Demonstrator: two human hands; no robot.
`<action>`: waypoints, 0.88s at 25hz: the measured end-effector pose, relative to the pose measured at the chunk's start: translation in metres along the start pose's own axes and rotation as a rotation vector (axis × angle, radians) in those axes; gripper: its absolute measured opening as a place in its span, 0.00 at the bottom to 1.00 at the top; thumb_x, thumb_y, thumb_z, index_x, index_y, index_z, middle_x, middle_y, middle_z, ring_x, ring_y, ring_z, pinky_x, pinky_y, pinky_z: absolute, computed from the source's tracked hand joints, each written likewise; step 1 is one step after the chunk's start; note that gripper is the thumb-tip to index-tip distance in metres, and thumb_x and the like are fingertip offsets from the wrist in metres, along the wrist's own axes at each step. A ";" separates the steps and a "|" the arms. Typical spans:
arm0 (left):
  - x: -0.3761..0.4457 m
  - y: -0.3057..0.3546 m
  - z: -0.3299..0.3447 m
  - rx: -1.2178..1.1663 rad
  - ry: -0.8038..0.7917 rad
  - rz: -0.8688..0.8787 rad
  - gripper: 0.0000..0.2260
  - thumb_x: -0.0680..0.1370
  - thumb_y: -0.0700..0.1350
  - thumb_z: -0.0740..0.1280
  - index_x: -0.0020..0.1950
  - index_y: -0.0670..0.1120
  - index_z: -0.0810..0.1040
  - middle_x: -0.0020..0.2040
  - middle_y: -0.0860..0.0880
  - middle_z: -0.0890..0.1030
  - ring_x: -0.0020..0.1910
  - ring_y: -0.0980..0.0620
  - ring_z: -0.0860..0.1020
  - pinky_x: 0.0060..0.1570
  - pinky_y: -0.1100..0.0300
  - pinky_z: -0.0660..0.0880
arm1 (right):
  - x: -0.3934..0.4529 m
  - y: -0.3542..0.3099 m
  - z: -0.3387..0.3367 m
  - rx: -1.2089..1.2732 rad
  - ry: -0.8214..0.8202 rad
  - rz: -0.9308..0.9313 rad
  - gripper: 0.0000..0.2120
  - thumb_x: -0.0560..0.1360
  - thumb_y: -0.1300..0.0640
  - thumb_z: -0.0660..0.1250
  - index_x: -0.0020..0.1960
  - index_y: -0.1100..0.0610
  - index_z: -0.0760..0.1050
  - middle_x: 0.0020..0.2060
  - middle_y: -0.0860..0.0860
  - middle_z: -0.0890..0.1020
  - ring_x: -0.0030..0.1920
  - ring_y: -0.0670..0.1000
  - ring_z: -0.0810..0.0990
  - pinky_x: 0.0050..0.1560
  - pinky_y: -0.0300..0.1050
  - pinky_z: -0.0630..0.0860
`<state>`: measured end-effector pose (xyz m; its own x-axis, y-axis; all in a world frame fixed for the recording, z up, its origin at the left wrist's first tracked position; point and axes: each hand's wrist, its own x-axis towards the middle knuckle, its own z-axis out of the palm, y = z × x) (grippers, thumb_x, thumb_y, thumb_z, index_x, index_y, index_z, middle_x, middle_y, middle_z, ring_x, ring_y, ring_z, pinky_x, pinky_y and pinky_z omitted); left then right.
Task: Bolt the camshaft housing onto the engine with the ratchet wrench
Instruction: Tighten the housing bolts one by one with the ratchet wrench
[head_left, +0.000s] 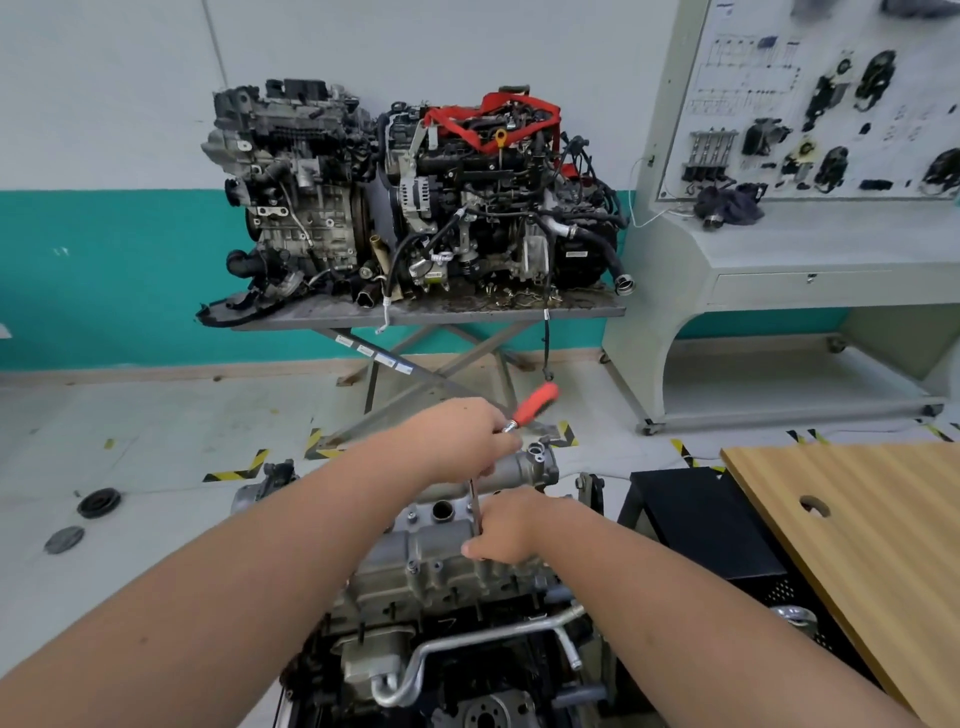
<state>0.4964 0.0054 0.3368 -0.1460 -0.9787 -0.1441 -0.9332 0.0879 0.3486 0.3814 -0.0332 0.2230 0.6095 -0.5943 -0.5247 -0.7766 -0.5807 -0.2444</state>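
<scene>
The engine (441, 639) stands low in front of me, with the silver camshaft housing (436, 551) on top of it. My left hand (462, 441) grips the head end of the ratchet wrench (535, 404), whose red handle sticks out up and to the right. A thin extension bar (474, 501) runs down from the wrench head to the housing. My right hand (506, 527) is curled round the lower end of that bar, at the right edge of the housing. The socket and bolt under it are hidden.
Two other engines (415, 197) sit on a scissor-lift table (415, 312) by the wall. A wooden board (852, 545) lies at right over a black cart (696, 519). A training panel stand (810, 156) fills the right background. Round black parts (98, 503) lie on the floor.
</scene>
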 end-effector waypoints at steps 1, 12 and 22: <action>0.000 0.003 0.001 0.162 0.007 0.058 0.16 0.83 0.55 0.58 0.37 0.52 0.70 0.34 0.53 0.76 0.29 0.56 0.74 0.32 0.58 0.68 | 0.001 0.000 -0.002 0.011 -0.010 0.002 0.17 0.78 0.44 0.61 0.47 0.53 0.84 0.40 0.46 0.86 0.45 0.49 0.84 0.54 0.49 0.79; -0.005 -0.025 0.111 -0.711 0.794 0.285 0.16 0.81 0.61 0.56 0.50 0.52 0.78 0.68 0.53 0.73 0.64 0.56 0.75 0.63 0.60 0.72 | 0.017 -0.007 -0.007 0.402 0.064 0.124 0.19 0.82 0.58 0.56 0.71 0.64 0.69 0.68 0.61 0.74 0.62 0.61 0.76 0.63 0.58 0.72; -0.006 -0.017 0.050 -1.514 0.243 -0.382 0.09 0.82 0.48 0.60 0.45 0.45 0.72 0.31 0.47 0.80 0.34 0.46 0.83 0.41 0.55 0.78 | 0.012 -0.013 -0.012 0.032 -0.008 0.167 0.09 0.74 0.53 0.59 0.40 0.55 0.75 0.39 0.53 0.80 0.40 0.54 0.79 0.47 0.50 0.78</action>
<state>0.4962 0.0187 0.2855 0.2043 -0.9172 -0.3419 0.2996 -0.2739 0.9139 0.4007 -0.0392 0.2300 0.4705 -0.6767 -0.5663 -0.8717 -0.4560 -0.1793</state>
